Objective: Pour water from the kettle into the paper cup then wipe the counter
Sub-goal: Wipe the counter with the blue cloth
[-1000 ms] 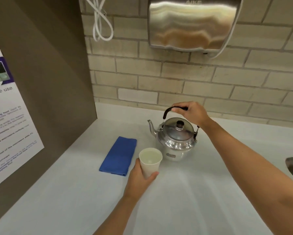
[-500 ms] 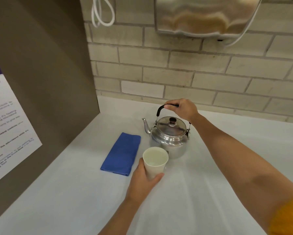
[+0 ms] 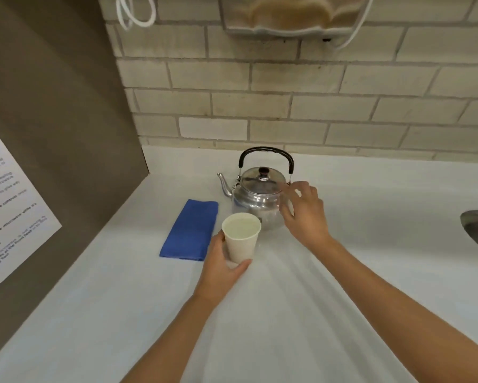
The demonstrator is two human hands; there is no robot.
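Kettle (image 3: 260, 193) upright on white bench (image 3: 343, 286), handle raised, spout pointing left | paper cup (image 3: 242, 236) just in front of it, wrapped by left hand (image 3: 221, 268) grip | right hand (image 3: 305, 214) grip open beside kettle body | blue cloth (image 3: 191, 229) flat, left of cup

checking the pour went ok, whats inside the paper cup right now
The paper cup, held by the left hand, shows pale liquid near its rim, seemingly water. The cup's bottom is hidden beneath it. The kettle stands upright behind, lid on, contents unseen.
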